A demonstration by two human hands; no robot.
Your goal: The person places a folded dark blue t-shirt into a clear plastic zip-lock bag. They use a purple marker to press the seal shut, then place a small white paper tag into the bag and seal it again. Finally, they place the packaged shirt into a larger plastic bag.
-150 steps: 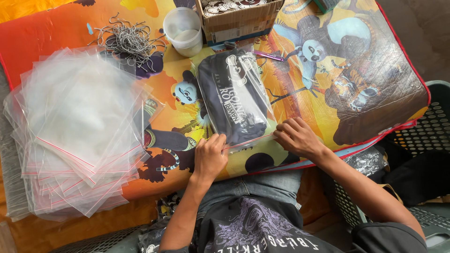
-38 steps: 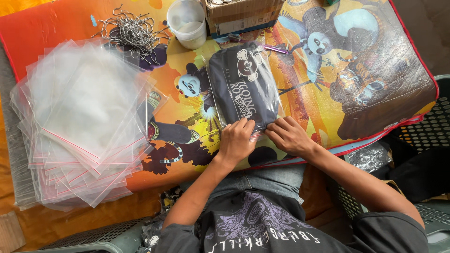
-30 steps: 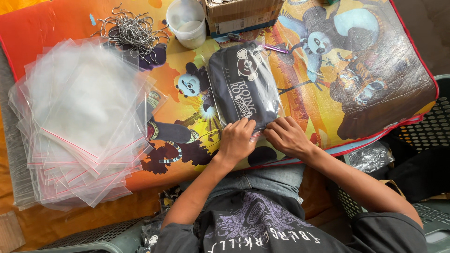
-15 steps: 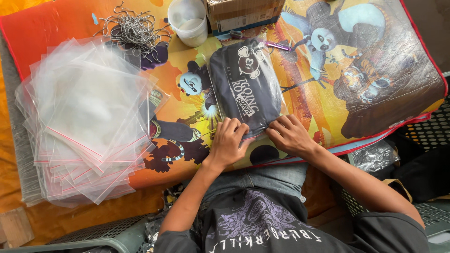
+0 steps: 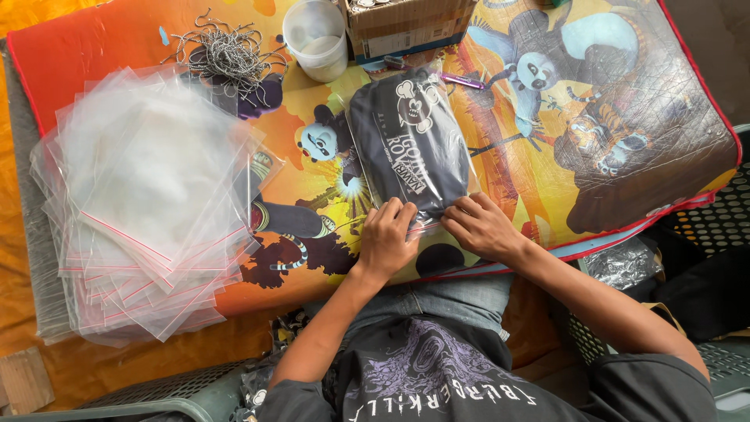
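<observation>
1. Position of work piece: the dark folded garment with a white print, sealed inside a clear plastic bag, lies flat on the colourful cartoon-printed mat, directly ahead of both hands and touching them at its near edge
2. Long axis: the bagged garment runs away from the person, tilted slightly to the left at its far end, which stops just short of the brown cardboard box and the white plastic cup
3. Left hand: rests on the near left corner of the bag, fingers bent and pressing down on the plastic edge; nothing is lifted
4. Right hand: rests on the near right corner, fingers extended flat toward the left hand, pressing the same edge; the fingertips of both hands are almost touching
5. Reach: both hands are equally near the bag's near edge
6. Surroundings: a fanned stack of empty clear bags with red seal strips lies well apart to the left; a tangle of grey cords lies beyond it
</observation>
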